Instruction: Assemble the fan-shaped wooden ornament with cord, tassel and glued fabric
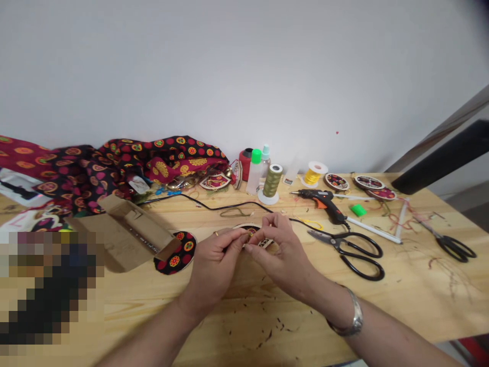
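At the middle of the table my left hand [214, 262] is closed, thumb and fingers gripping a small round fabric-covered piece [264, 243] with a pale cut-out rim. My right hand [282, 250] meets it there, thumb and forefinger pinched together at the near edge of the piece. Whatever sits between those right fingertips is too small and too covered to make out. Both hands hide much of the piece. Beside my left hand lies a black fabric disc [183, 250] with red and yellow flower prints, partly under an open cardboard box [133, 234].
Black-handled scissors [361, 250] and a glue gun [324, 201] lie right of my hands, with more scissors [454, 247] farther right. Behind stand an olive thread spool [272, 181], a green-capped bottle [254, 173] and a yellow cord spool [314, 174]. Patterned fabric [95, 168] is heaped back left.
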A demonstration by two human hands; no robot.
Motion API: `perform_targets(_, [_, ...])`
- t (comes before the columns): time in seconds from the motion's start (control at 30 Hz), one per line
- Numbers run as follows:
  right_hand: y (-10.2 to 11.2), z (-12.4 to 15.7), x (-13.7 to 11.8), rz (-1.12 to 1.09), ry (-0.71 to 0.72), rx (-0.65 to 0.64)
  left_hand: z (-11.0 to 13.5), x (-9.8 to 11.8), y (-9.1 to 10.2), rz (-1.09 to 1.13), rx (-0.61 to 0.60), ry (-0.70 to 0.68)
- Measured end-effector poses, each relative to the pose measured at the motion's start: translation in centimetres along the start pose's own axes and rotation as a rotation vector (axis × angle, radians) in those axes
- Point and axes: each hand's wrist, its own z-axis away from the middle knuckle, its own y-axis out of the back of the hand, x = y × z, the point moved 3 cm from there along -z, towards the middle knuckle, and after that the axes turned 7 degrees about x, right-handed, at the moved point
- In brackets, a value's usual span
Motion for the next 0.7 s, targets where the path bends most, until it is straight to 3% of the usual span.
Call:
perform_targets(0.23, [0.25,-0.15,0.11,-0.055,-0.088,-0.009,0.27,-0.14,-0.03,-0.091,-0.047,-0.105])
perform_targets(0.7, [0.61,-0.54,0.19,-0.095,-0.106,-0.011,0.08,-0.12,0.01,-0.096,-0.084,-0.060])
